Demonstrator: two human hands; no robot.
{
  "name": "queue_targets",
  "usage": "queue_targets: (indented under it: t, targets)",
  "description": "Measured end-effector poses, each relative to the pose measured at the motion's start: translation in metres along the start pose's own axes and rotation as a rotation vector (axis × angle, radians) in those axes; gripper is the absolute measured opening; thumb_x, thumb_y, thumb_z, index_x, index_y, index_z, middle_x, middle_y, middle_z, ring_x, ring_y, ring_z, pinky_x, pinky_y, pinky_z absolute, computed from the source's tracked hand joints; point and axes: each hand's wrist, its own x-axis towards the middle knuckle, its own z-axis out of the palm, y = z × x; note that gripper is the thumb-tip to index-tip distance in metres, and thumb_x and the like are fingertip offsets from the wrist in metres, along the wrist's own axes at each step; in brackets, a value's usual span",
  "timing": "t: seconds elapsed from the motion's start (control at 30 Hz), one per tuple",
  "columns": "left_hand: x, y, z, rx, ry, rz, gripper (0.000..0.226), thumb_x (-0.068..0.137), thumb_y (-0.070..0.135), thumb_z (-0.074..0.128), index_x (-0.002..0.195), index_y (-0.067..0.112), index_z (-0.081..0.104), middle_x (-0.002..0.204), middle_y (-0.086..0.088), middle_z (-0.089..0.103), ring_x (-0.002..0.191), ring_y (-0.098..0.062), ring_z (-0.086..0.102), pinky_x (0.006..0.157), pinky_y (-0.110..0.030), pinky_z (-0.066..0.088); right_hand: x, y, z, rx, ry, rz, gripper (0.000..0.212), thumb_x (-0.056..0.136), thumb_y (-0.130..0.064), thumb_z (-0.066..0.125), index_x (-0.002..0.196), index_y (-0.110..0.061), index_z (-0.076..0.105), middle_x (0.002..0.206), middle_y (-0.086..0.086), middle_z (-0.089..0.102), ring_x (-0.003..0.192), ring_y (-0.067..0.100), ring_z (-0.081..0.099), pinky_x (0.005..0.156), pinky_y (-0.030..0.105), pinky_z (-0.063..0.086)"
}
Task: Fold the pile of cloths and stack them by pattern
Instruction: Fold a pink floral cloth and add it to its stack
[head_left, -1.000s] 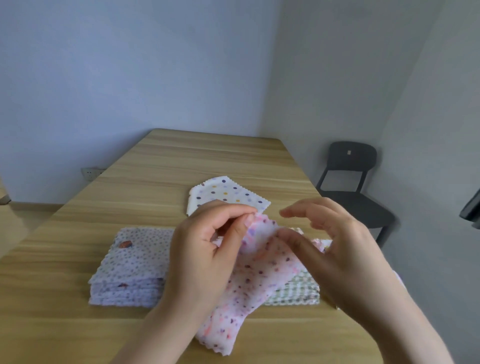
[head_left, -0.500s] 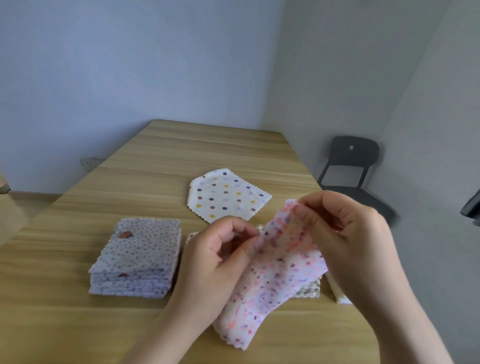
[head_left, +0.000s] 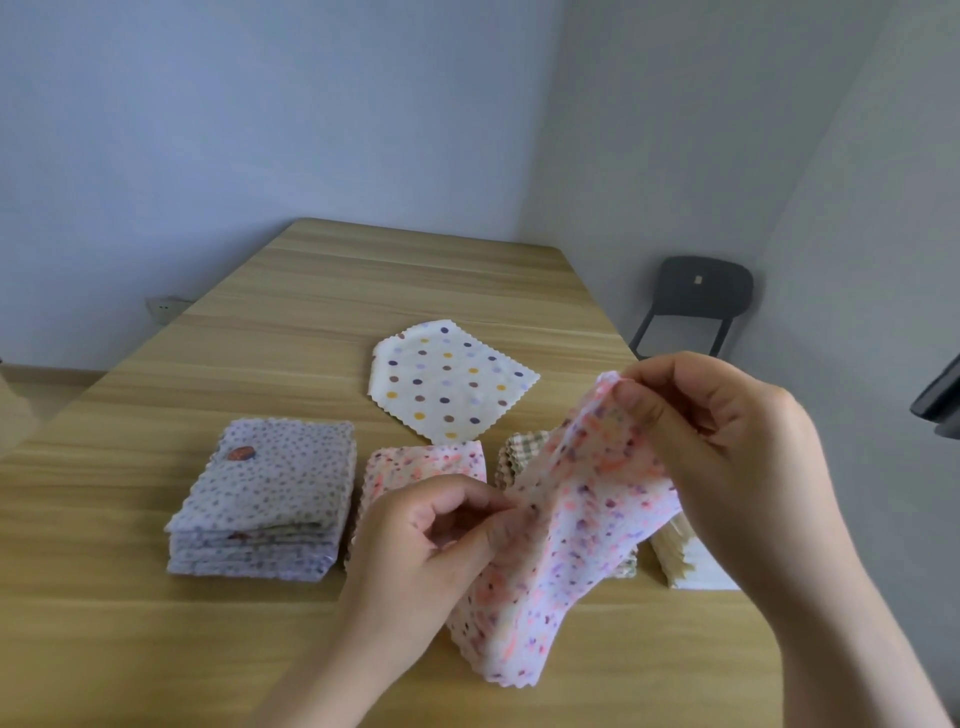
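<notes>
Wooden desk (head_left: 363, 291), pale walls, left hand (head_left: 415, 540) and right hand (head_left: 727, 447) both pinching a pink speckled cloth (head_left: 582, 519), lilac stack (head_left: 270, 478) lying left of the left hand.

No readable text, labels or numbers on cloths, table, wall or chair.

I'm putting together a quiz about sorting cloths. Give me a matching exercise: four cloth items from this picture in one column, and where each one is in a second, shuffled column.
Things
1. lilac stack
2. polka-dot cloth
3. pink speckled cloth
4. checked stack

Places
A. lies flat on its own, farthest from the person
B. pinched between the left hand and the right hand
C. leftmost in the row of stacks
D. partly hidden behind the held cloth

Pairs: 1-C, 2-A, 3-B, 4-D
</notes>
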Motion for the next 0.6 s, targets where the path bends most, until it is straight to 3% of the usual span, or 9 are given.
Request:
queue_targets:
  t: [0.13, 0.27, 0.4, 0.5, 0.6]
  targets:
    - [-0.003, -0.006, -0.001, -0.026, -0.036, -0.051, 0.012, 0.070, 0.026, 0.075, 0.082, 0.025, 0.077, 0.080, 0.005, 0.076, 0.076, -0.012, 0.072, 0.067, -0.020, 0.052, 0.001, 0.002, -0.002, 0.006, 0.007, 0.007, 0.015, 0.087, -0.012, 0.066, 0.080, -0.026, 0.070, 0.078, -0.020, 0.066, 0.071, -0.002, 0.060, 0.058, 0.003, 0.039]
    - [-0.004, -0.013, -0.003, -0.016, -0.057, -0.070, 0.021, 0.072, 0.044, 0.079, 0.087, 0.029, 0.076, 0.084, 0.005, 0.076, 0.079, -0.013, 0.071, 0.069, -0.023, 0.054, 0.004, 0.005, -0.004, 0.001, 0.018, 0.017, 0.014, 0.087, -0.013, 0.066, 0.082, -0.024, 0.070, 0.079, -0.020, 0.067, 0.073, 0.000, 0.061, 0.059, 0.003, 0.040]
    - [-0.005, -0.018, -0.006, 0.045, -0.171, -0.066, 0.027, 0.070, 0.050, 0.073, 0.086, 0.029, 0.075, 0.087, 0.007, 0.074, 0.083, -0.011, 0.070, 0.072, -0.022, 0.054, 0.005, 0.005, -0.006, -0.012, 0.030, 0.011, 0.016, 0.088, -0.015, 0.066, 0.079, -0.029, 0.069, 0.079, -0.020, 0.067, 0.072, 0.001, 0.061, 0.058, 0.004, 0.039]
    - [-0.005, -0.023, -0.008, 0.105, -0.188, -0.078, 0.007, 0.077, 0.032, 0.079, 0.080, 0.027, 0.075, 0.083, 0.005, 0.072, 0.080, -0.012, 0.068, 0.072, -0.028, 0.053, 0.006, 0.007, -0.008, -0.015, 0.038, 0.011, 0.016, 0.088, -0.017, 0.065, 0.080, -0.030, 0.068, 0.079, -0.019, 0.067, 0.073, 0.001, 0.061, 0.059, 0.004, 0.040]
    - [-0.002, -0.027, -0.010, 0.143, -0.154, -0.067, 0.013, 0.078, 0.019, 0.079, 0.071, 0.028, 0.074, 0.073, 0.004, 0.070, 0.070, -0.017, 0.064, 0.065, -0.034, 0.049, 0.007, 0.011, -0.009, -0.029, 0.055, 0.011, 0.014, 0.089, -0.017, 0.065, 0.080, -0.029, 0.069, 0.079, -0.018, 0.067, 0.073, 0.003, 0.062, 0.059, 0.004, 0.040]
